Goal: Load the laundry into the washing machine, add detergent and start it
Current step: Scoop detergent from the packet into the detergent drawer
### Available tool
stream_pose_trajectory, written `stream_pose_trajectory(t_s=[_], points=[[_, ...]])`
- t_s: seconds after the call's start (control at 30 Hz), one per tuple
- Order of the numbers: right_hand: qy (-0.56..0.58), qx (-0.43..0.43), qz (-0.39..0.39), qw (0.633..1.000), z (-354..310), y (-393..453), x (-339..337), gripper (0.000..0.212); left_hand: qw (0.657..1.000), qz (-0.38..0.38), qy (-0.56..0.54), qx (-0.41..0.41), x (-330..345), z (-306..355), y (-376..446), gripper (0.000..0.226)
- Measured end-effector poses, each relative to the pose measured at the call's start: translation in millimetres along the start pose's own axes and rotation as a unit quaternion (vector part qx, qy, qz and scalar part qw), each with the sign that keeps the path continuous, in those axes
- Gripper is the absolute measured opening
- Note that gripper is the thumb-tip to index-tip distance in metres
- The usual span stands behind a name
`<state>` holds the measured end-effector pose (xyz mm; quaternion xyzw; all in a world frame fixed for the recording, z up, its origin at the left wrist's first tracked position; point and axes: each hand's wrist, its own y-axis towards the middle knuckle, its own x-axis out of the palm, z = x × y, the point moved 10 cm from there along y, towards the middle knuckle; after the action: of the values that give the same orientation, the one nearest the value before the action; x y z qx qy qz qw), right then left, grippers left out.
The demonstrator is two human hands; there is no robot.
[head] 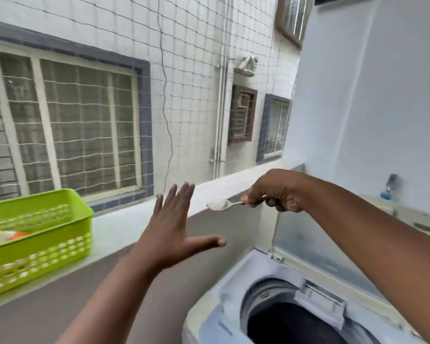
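Stage: detergent step, by my judgement. The washing machine (296,306) stands with its lid (315,234) raised, and something dark fills the drum (291,324), which I take for laundry already loaded, though blur leaves that unsure.
Done so far: loading looks finished; a spoonful of powder has been scooped.
Left to do: tip the powder into the machine, lower the lid, start the cycle. No controls are legible here.
Right hand (276,192): above the washing machine and beyond its far rim, grip clamped on the handle of a spoon (224,204), fingers curled round it.
Spoon: metal, held roughly level, bowl pointing away from the machine's lid, heaped with white powder. It hangs up and to the left of the drum opening, not yet over it.
Left hand (176,232): left of the washing machine, fingers spread straight and apart, holding nothing, palm turned toward the spoon.
Machine look: white top-loader with a grey ring round the drum mouth; the lid stands near upright behind.
Basket (67,234): green, perforated, on the ledge (124,224) well left of the washing machine; a pale item and something orange lie inside.
Risk: a heaped spoon may spill before reaching the drum.
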<state>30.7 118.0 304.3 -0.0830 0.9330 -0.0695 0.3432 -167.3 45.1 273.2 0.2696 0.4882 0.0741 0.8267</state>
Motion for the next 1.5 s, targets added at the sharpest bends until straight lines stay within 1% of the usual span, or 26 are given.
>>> stream_pose_trajectory(t_s=[0.07,0.13,0.2,0.27,0.3,0.33,0.37,0.4,0.43,0.47,0.5,0.53,0.57,0.6,0.67,0.73,0.8,0.97,1.03,1.17,1.3,1.33,1.37,1.4,1.43,1.5], points=[[0.011,0.020,0.019,1.000,28.7,4.3,-19.4,0.010,0.999,-0.043,0.006,-0.005,48.9,0.6,2.4,0.139],[0.011,0.046,0.032,0.998,59.4,8.2,-35.6,0.015,0.995,-0.103,0.007,-0.008,104.8,2.0,3.8,0.139],[0.016,0.071,0.043,0.996,88.0,10.3,-48.5,0.015,0.987,-0.157,-0.015,-0.014,154.3,4.3,2.8,0.137],[0.029,0.095,0.067,0.993,118.0,12.0,-63.9,0.013,0.971,-0.207,-0.107,-0.044,199.1,12.4,1.1,0.121],[0.036,0.111,0.084,0.990,135.5,12.8,-72.4,0.012,0.953,-0.229,-0.184,-0.080,220.9,18.5,0.9,0.106],[0.040,0.125,0.099,0.986,151.2,12.9,-79.0,0.011,0.922,-0.232,-0.281,-0.130,238.3,23.0,0.5,0.086],[0.046,0.145,0.116,0.982,169.9,12.4,-86.4,0.009,0.869,-0.240,-0.384,-0.200,263.9,23.6,-1.2,0.067],[0.051,0.164,0.133,0.976,188.1,11.9,-93.3,0.008,0.793,-0.246,-0.483,-0.277,292.4,23.4,-4.3,0.057],[0.055,0.185,0.148,0.970,206.4,11.5,-100.0,0.009,0.711,-0.259,-0.553,-0.347,323.6,23.7,-8.9,0.061],[0.058,0.205,0.162,0.964,224.8,10.2,-105.3,0.011,0.624,-0.274,-0.604,-0.413,356.1,25.4,-15.9,0.073],[0.058,0.221,0.173,0.958,241.3,7.7,-108.6,0.013,0.554,-0.283,-0.631,-0.464,382.6,26.5,-24.3,0.085],[0.060,0.236,0.182,0.953,257.4,6.0,-111.2,0.014,0.493,-0.293,-0.648,-0.502,406.3,28.7,-30.5,0.093],[0.064,0.247,0.190,0.948,271.8,4.2,-113.0,0.015,0.452,-0.301,-0.657,-0.524,425.5,31.8,-33.4,0.096],[0.069,0.257,0.197,0.944,284.5,2.7,-114.3,0.013,0.420,-0.300,-0.662,-0.543,441.3,35.9,-36.3,0.097],[0.078,0.265,0.210,0.938,303.9,-1.4,-113.3,0.008,0.387,-0.301,-0.660,-0.569,463.9,47.0,-41.6,0.098],[0.091,0.270,0.220,0.933,324.4,1.3,-110.0,0.013,0.371,-0.311,-0.651,-0.585,486.4,57.9,-47.1,0.096],[0.108,0.285,0.231,0.924,348.3,6.5,-104.9,0.017,0.366,-0.322,-0.637,-0.596,510.5,66.8,-51.8,0.096],[0.165,0.295,0.242,0.909,411.2,35.0,-82.3,0.014,0.355,-0.319,-0.625,-0.618,551.9,84.6,-57.1,0.102],[0.178,0.287,0.245,0.909,436.5,47.1,-69.7,0.024,0.356,-0.313,-0.621,-0.624,566.0,87.1,-58.6,0.103],[0.162,0.268,0.270,0.911,474.0,66.0,-52.6,0.024,0.362,-0.312,-0.606,-0.636,591.1,88.7,-65.2,0.102],[0.064,0.224,0.263,0.936,488.1,82.9,-36.2,0.016,0.365,-0.299,-0.594,-0.651,610.2,83.4,-71.2,0.100],[0.008,0.199,0.280,0.939,483.4,83.5,-36.6,0.015,0.366,-0.301,-0.592,-0.652,613.0,82.8,-72.0,0.100],[-0.073,0.157,0.298,0.939,474.5,84.7,-37.6,0.014,0.365,-0.300,-0.591,-0.654,615.7,82.4,-72.4,0.099],[-0.162,0.109,0.317,0.928,463.0,84.5,-36.6,0.015,0.366,-0.300,-0.590,-0.654,618.2,81.9,-72.2,0.098],[-0.243,0.067,0.336,0.908,451.2,81.4,-33.4,0.017,0.367,-0.301,-0.589,-0.655,619.7,81.7,-71.6,0.097],[-0.358,0.019,0.351,0.865,435.4,76.0,-23.7,0.027,0.370,-0.301,-0.584,-0.657,622.4,80.7,-70.9,0.095]])
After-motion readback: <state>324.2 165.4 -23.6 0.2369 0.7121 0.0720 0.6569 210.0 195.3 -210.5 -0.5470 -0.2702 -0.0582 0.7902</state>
